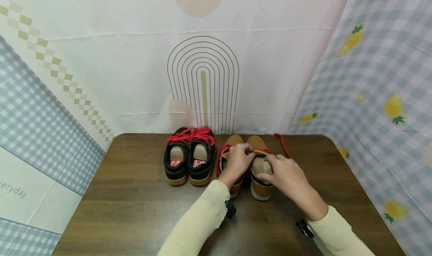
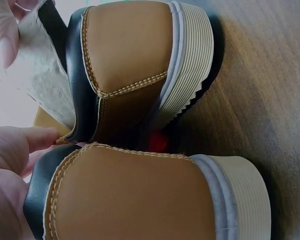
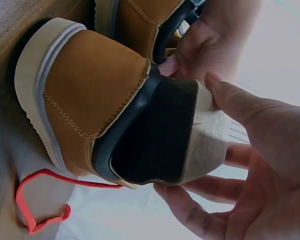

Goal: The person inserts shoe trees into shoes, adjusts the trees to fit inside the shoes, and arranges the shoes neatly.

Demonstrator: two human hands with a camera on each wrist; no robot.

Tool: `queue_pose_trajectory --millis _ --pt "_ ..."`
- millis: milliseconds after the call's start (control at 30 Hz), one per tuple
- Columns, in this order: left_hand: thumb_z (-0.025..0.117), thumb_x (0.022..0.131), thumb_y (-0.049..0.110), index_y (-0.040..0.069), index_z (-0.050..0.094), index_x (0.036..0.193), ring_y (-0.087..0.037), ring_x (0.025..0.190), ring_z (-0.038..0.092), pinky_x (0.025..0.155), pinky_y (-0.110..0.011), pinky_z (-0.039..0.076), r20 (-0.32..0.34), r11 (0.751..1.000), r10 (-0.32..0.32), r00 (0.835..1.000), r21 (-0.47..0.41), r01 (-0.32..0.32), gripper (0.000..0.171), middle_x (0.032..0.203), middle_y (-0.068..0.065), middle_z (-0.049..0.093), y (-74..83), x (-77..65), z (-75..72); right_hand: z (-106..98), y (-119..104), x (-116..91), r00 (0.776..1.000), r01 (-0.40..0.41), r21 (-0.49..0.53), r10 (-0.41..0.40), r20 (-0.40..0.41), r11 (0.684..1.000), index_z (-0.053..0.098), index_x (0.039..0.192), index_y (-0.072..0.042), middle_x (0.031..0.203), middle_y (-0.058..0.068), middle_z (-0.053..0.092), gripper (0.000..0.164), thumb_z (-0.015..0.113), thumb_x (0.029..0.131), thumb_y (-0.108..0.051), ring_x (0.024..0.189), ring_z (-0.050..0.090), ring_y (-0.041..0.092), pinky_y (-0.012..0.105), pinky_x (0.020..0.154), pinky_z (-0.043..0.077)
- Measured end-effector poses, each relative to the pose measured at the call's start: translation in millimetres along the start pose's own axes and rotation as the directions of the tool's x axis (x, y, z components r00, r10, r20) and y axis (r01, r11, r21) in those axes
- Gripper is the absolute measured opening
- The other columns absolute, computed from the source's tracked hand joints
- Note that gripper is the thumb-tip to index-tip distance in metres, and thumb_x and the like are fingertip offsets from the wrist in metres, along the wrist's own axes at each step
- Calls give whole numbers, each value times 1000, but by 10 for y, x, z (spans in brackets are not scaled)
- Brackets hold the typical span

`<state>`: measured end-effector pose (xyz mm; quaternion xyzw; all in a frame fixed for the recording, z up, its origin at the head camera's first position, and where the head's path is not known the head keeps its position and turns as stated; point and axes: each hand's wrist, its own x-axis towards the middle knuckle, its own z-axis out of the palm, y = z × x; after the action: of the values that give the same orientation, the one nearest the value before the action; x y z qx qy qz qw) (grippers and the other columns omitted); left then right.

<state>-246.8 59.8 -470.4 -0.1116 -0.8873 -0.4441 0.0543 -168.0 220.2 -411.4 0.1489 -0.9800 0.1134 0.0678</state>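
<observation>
A pair of tan shoes with red laces stands on the table, heels toward me. My right hand [image 1: 290, 177] grips a grey-beige insole [image 3: 207, 130] between thumb and fingers; its end sticks up out of the opening of the right tan shoe [image 3: 90, 80]. Reaching over the left tan shoe [image 2: 130, 195], my left hand [image 1: 239, 160] pinches the right shoe's front opening edge, near the tongue. The inner part of the insole is hidden inside the shoe. A loose red lace [image 3: 25, 200] trails from that shoe's outer side.
Two black shoes [image 1: 189, 158] with red laces and insoles inside stand to the left of the tan pair. Beneath them is a brown wooden table [image 1: 135, 211]. A white patterned cloth [image 1: 118, 68] hangs right behind its back edge, with checked cloth [image 1: 381, 98] at the right.
</observation>
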Motion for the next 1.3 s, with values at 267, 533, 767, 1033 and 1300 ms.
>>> queue_pose_trajectory --millis 267,533,767,1033,1300 --pt "78 93 16 11 79 92 -11 77 68 67 -20 53 -8 1000 6 1000 9 -6 5 86 1 77 -4 0 -7 87 6 52 1000 -24 -4 24 -19 1000 71 116 -6 89 16 69 56 87 79 -45 75 68 38 53 63 55" --pt "77 94 17 12 79 93 -11 77 68 67 -20 52 -5 1000 1 1000 27 -1 5 87 1 77 -14 4 -20 238 1 87 996 -28 -41 24 -82 999 71 112 -5 85 14 67 57 87 79 -49 64 64 33 46 51 51" --pt "76 95 18 13 79 95 -11 78 68 66 -19 52 13 1000 -17 1000 18 17 6 90 1 77 -2 7 -22 217 43 74 994 43 -38 -47 -95 998 69 114 -4 85 16 67 56 86 81 -46 68 66 34 49 57 55" --pt "78 94 17 12 79 92 -11 77 69 66 -19 52 6 1000 -1 1000 10 1 5 88 1 78 19 11 -25 10 138 120 996 62 78 -66 54 995 70 120 -7 107 14 73 41 83 88 -30 93 71 34 52 72 57" --pt "78 94 16 12 78 91 -10 76 68 66 -19 52 13 1000 -5 1000 1 5 5 87 1 77 24 -7 -12 50 176 203 995 67 137 -77 66 988 71 114 -6 104 13 74 34 83 88 -23 90 69 28 48 72 56"
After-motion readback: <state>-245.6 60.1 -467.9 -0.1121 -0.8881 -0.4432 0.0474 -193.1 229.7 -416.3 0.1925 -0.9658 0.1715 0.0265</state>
